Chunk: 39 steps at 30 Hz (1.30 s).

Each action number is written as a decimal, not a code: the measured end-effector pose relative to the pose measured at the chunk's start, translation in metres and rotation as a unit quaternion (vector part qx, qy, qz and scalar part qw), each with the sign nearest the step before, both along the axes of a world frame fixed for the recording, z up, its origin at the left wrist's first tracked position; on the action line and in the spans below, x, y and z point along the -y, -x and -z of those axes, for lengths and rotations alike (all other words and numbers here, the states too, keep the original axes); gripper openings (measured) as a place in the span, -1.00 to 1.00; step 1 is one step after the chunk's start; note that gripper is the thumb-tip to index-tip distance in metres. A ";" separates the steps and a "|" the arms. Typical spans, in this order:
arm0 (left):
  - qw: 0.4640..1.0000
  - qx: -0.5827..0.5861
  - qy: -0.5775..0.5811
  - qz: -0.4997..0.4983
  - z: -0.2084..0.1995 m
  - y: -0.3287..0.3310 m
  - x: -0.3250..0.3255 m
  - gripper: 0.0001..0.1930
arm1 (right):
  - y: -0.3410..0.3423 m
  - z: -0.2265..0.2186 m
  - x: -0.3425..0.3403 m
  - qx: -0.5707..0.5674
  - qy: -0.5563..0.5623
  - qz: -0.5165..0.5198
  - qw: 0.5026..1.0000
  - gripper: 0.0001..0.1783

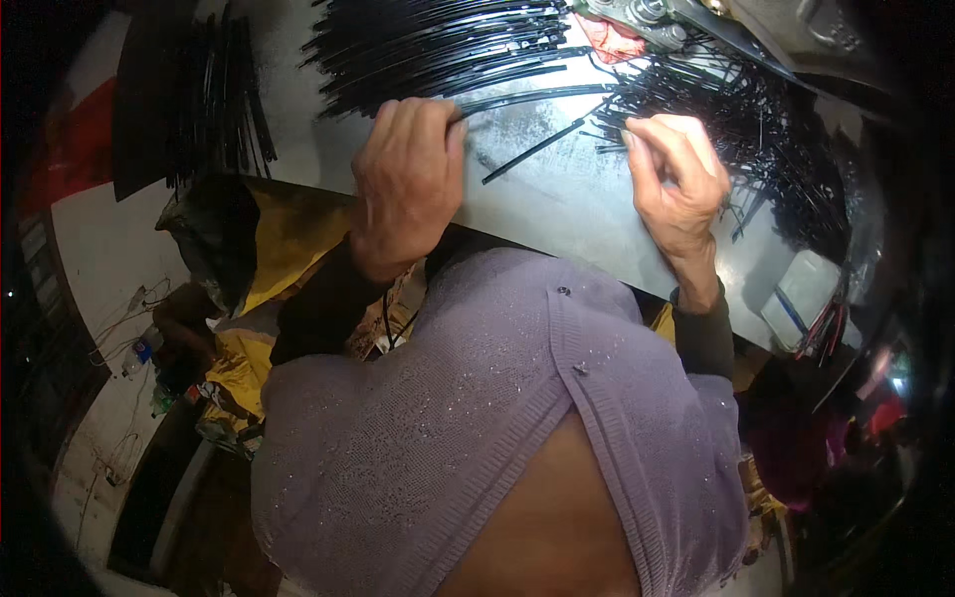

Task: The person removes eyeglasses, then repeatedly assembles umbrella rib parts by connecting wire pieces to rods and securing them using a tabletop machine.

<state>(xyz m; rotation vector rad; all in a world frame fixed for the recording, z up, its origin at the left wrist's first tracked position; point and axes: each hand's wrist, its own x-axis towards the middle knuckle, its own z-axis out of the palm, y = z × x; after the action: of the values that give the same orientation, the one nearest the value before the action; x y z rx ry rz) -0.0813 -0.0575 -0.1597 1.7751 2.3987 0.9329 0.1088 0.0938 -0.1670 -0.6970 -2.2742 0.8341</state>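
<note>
My left hand (410, 177) is closed at the near edge of the metal worktop, its thumb and fingers on one end of a long thin black strip (537, 95). That strip runs to the right, its far end meeting a tangled heap of short black pieces (746, 114). Another black strip (532, 151) lies slantwise on the worktop between my hands. My right hand (681, 179) is beside the heap, thumb and forefinger pinched together. Whatever is between those fingertips is too small to tell. Beyond my left hand lies a thick bundle of long black strips (438, 45).
A metal machine part (647, 15) with a red cloth (612, 42) stands at the back. More black strips (224, 95) lie at the far left. A whitish tray (801, 289) with a blue pen sits at the right edge. Yellow sacking (288, 239) hangs below the worktop.
</note>
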 end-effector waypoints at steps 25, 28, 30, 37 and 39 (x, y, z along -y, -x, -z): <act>0.981 -0.043 -0.164 0.098 0.028 -0.019 -0.042 -0.83 | -0.007 0.017 -0.003 -0.228 0.185 0.026 0.956 -0.78; 0.989 -0.068 -0.076 0.109 0.021 -0.020 -0.049 -0.81 | -0.008 0.018 -0.003 -0.229 0.188 0.024 0.955 -0.78; 0.989 -0.079 -0.078 0.094 0.020 -0.018 -0.046 -0.82 | -0.009 0.019 -0.003 -0.221 0.205 0.027 0.953 -0.78; 0.995 -0.069 -0.074 0.009 0.020 -0.007 -0.025 -0.82 | -0.010 0.014 -0.005 -0.225 0.212 0.040 0.950 -0.79; 0.996 -0.032 -0.081 0.002 0.014 -0.014 -0.024 -0.77 | -0.010 0.016 -0.003 -0.215 0.225 0.044 0.949 -0.80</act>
<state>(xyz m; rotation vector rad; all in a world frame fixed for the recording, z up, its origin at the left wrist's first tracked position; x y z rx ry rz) -0.0669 -0.0333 -0.1737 1.8896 2.4193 1.1170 0.1190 0.0972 -0.1828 -0.7198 -1.6662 1.3373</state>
